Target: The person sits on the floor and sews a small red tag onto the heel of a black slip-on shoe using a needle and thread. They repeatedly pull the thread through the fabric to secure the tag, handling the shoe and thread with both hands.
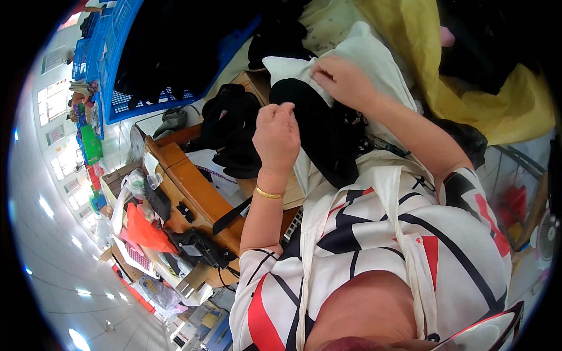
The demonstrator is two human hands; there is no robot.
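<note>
A long black cloth piece [313, 126] with a rounded far end lies across my lap, between my two hands. My left hand [277, 136], with a gold bracelet at the wrist, is closed at its left edge, thumb pressed to the fingers. Whatever it may pinch is hidden. Over the far right side of the black piece, my right hand [345, 82] has its fingers curled together, slightly blurred. Any small thing in them cannot be made out. White cloth [372, 55] spreads beneath and beyond the right hand.
A blue plastic basket [108, 88] of black pieces stands far left. More black cloth pieces [231, 117] lie by a wooden table [190, 184]. Yellow sheeting [424, 64] hangs on the right. A black device [202, 248] and an orange-red bag [146, 228] are at left.
</note>
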